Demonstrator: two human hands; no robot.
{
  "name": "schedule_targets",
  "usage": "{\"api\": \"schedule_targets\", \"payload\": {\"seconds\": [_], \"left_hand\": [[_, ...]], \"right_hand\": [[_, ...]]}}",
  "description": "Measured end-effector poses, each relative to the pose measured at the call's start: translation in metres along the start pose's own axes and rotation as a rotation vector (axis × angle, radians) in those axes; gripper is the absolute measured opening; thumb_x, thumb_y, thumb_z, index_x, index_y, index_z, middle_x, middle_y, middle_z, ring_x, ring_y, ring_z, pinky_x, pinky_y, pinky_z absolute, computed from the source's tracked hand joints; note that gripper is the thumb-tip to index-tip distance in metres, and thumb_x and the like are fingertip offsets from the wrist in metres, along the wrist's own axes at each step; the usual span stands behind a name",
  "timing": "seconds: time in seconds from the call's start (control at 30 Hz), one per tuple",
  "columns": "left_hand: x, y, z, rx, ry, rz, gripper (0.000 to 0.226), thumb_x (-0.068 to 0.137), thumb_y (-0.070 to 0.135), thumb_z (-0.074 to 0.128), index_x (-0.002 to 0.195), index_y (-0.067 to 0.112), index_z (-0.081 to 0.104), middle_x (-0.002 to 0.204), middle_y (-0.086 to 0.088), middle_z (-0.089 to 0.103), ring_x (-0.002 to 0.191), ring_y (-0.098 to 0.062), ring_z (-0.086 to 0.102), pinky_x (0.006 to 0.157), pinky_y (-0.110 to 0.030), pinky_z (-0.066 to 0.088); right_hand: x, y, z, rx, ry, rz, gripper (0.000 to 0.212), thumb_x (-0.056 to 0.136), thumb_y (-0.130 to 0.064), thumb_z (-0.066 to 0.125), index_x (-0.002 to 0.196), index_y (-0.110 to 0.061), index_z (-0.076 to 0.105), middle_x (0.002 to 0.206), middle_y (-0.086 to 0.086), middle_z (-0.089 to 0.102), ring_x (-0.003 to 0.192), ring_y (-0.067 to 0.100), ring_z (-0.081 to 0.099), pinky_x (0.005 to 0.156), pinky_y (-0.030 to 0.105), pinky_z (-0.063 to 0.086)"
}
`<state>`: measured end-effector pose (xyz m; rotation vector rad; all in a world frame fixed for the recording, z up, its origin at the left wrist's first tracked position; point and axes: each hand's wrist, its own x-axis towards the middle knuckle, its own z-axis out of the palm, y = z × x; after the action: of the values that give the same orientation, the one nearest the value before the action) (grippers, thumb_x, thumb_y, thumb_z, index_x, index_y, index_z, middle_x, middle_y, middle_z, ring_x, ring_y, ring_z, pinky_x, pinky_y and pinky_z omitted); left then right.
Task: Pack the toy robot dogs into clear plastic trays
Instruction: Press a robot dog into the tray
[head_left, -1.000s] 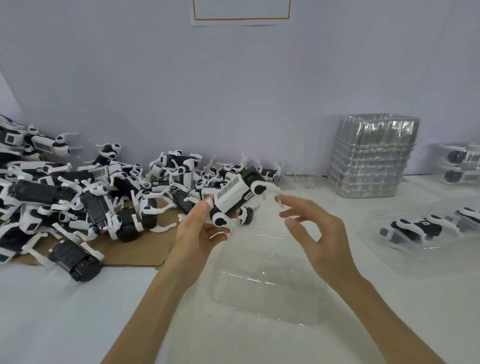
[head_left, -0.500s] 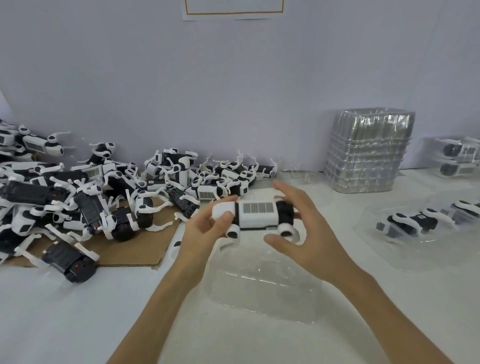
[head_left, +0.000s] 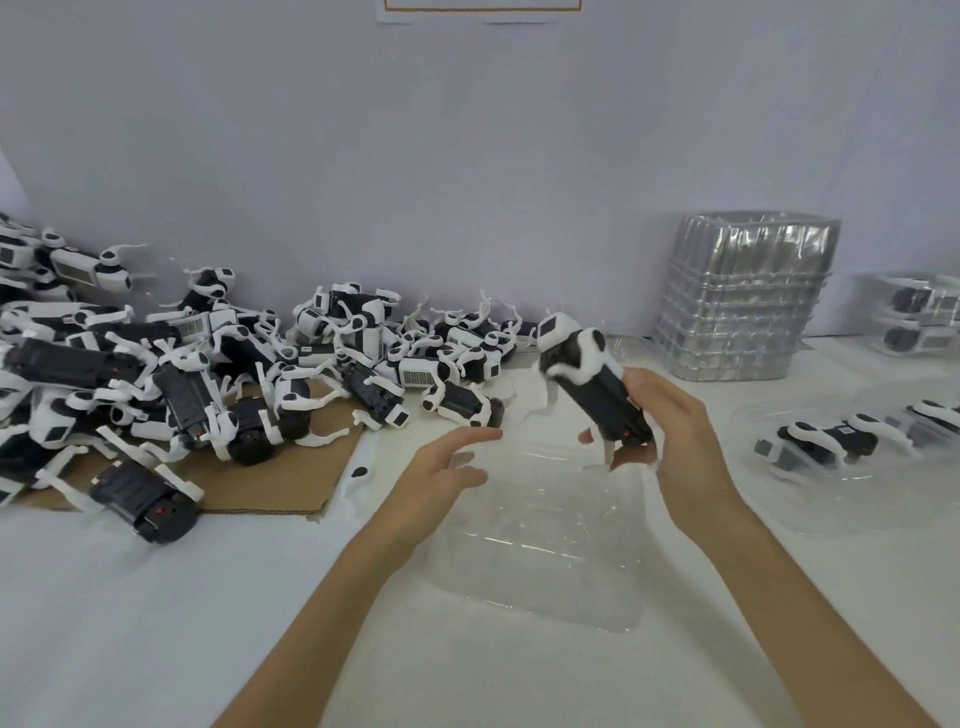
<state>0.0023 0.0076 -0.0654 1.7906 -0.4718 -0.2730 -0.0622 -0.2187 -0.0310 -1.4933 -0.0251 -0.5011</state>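
White tabletop (head_left: 156, 623) runs under a plain pale wall, and over its middle the toy robot dog (head_left: 592, 384) being packed is held in the air, tilted with its head up and away, above the far right corner of the empty clear plastic tray (head_left: 535, 545). The right hand (head_left: 675, 436) grips only the dog's rear end, with its fingers curled round the black body and the thumb on the near side. The white legs hang loose below.

The left hand (head_left: 441, 467) holds nothing, its fingers loosely straight and a little spread near the tray's far left edge. I cannot tell whether a fingertip touches the rim.

The main risks, as I judge them:
- **Pivoting:** held at one end, the dog could swing or slip in the grip on the way down.
- **Catching:** a dangling leg could snag the rim or fold under the body, so the dog sits crooked.
- **Sliding:** the tray looks light and nothing visibly pins it, so a push could skate or tip it.

To the left, the pile of unpacked dogs (head_left: 208, 374) spills over a cardboard sheet (head_left: 249, 478), close enough that a shoved tray could hit it. At the back right is a stack of empty trays (head_left: 748, 296), and further right a packed tray (head_left: 831, 452).
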Motion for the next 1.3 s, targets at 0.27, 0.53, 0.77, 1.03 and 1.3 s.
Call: {"api": "schedule_targets", "payload": {"seconds": [0.27, 0.53, 0.77, 1.03, 1.3], "left_hand": [[0.000, 0.002, 0.013, -0.162, 0.149, -0.123, 0.042, 0.098, 0.005, 0.047, 0.112, 0.036, 0.073, 0.134, 0.010, 0.059, 0.131, -0.011, 0.048, 0.107, -0.035, 0.035], [0.001, 0.007, 0.022, -0.249, 0.211, -0.157, 0.032, 0.102, 0.042, 0.045, 0.107, 0.033, 0.075, 0.116, 0.015, 0.065, 0.107, 0.001, 0.056, 0.087, -0.024, 0.043], [-0.001, 0.002, 0.023, -0.186, 0.184, -0.064, 0.021, 0.099, 0.031, 0.057, 0.114, 0.034, 0.072, 0.110, 0.022, 0.069, 0.108, 0.010, 0.058, 0.085, -0.013, 0.040], [0.003, -0.002, 0.022, -0.145, 0.184, -0.051, 0.018, 0.094, 0.020, 0.067, 0.106, 0.033, 0.073, 0.111, 0.019, 0.066, 0.118, 0.001, 0.055, 0.089, -0.015, 0.041], [0.008, -0.006, 0.015, -0.206, 0.225, -0.243, 0.051, 0.087, 0.055, 0.067, 0.133, 0.038, 0.052, 0.118, 0.019, 0.054, 0.110, -0.009, 0.051, 0.086, -0.026, 0.036]], "right_hand": [[-0.003, -0.002, -0.002, -0.322, -0.188, 0.028, 0.027, 0.092, -0.033, 0.071, 0.117, -0.028, 0.061, 0.110, 0.002, 0.066, 0.082, 0.024, 0.073, 0.073, 0.041, 0.058], [-0.011, 0.000, 0.000, -0.691, -0.380, 0.006, 0.025, 0.089, -0.027, 0.074, 0.108, -0.043, 0.072, 0.109, -0.027, 0.069, 0.105, -0.008, 0.058, 0.083, 0.005, 0.038], [-0.011, -0.005, -0.003, -0.818, -0.449, 0.012, 0.023, 0.090, -0.031, 0.070, 0.097, -0.053, 0.069, 0.101, -0.015, 0.070, 0.094, -0.001, 0.058, 0.080, 0.012, 0.040], [-0.012, 0.010, -0.007, -0.954, -0.418, -0.004, 0.025, 0.094, -0.039, 0.065, 0.118, -0.043, 0.068, 0.101, -0.018, 0.058, 0.100, -0.001, 0.054, 0.080, 0.018, 0.037], [-0.009, 0.015, -0.012, -0.713, -0.057, 0.019, 0.025, 0.096, -0.057, 0.047, 0.115, -0.047, 0.058, 0.117, -0.020, 0.054, 0.112, 0.001, 0.053, 0.092, 0.026, 0.039]]}}
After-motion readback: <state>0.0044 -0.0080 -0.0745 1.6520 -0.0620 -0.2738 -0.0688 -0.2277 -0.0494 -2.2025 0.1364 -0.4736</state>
